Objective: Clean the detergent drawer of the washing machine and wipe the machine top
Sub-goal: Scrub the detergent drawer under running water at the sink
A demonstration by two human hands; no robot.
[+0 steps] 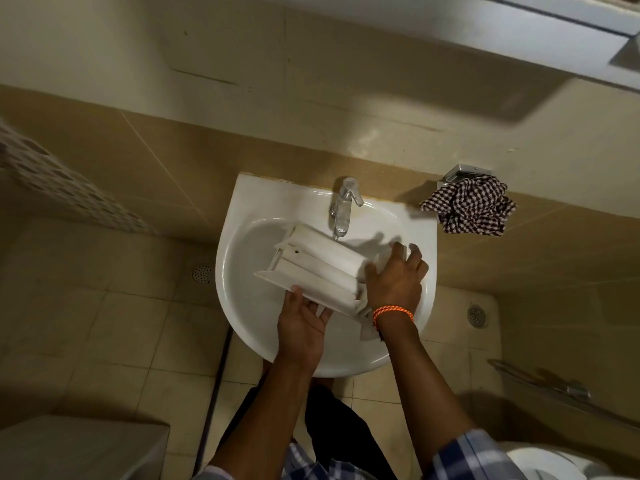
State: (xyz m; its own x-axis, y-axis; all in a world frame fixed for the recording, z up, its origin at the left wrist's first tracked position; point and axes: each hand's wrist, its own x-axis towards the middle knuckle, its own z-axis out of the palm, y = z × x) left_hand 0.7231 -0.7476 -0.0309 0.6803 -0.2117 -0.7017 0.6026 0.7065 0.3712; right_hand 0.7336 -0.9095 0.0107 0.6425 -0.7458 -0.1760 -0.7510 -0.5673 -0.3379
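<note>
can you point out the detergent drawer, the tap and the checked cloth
detergent drawer [322, 266]: head view, on its pale upturned body, over the sink.
tap [343, 209]: head view, on the middle of its spout.
checked cloth [471, 211]: head view, on the middle of the bunched fabric, right of the sink.

One white detergent drawer [322, 268], held over one white sink [242, 306]. One chrome tap [344, 207]. One checked cloth [471, 211] on one metal wall holder [464, 173]. Two hands: left hand [303, 323], right hand [394, 282]. One orange wristband [393, 311]. Two floor drains [202, 273] [477, 315].
</note>
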